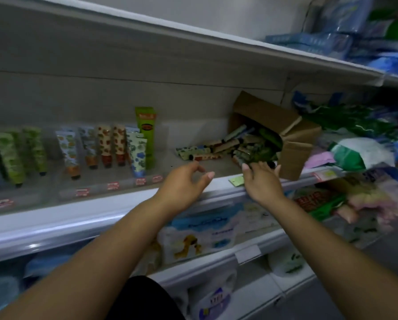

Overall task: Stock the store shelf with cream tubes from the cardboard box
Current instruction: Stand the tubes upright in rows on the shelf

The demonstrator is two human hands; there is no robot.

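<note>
A brown cardboard box [292,132] lies tipped on its side at the right of the middle shelf [124,204]. Several patterned cream tubes [218,148] spill from its mouth onto the shelf. More tubes [105,146] stand upright in rows at the left, beside a tall green carton [146,132]. My right hand [261,181] reaches to the pile at the box mouth, and its fingers touch dark green tubes [260,153] there. Whether it grips one I cannot tell. My left hand [184,183] hovers over the shelf's front edge with loosely curled fingers and holds nothing.
Red price tags [112,186] line the shelf's front rail. Blue and green packets [355,125] crowd the shelf right of the box. The upper shelf [216,35] overhangs closely. Wipe packs [200,239] fill the shelf below.
</note>
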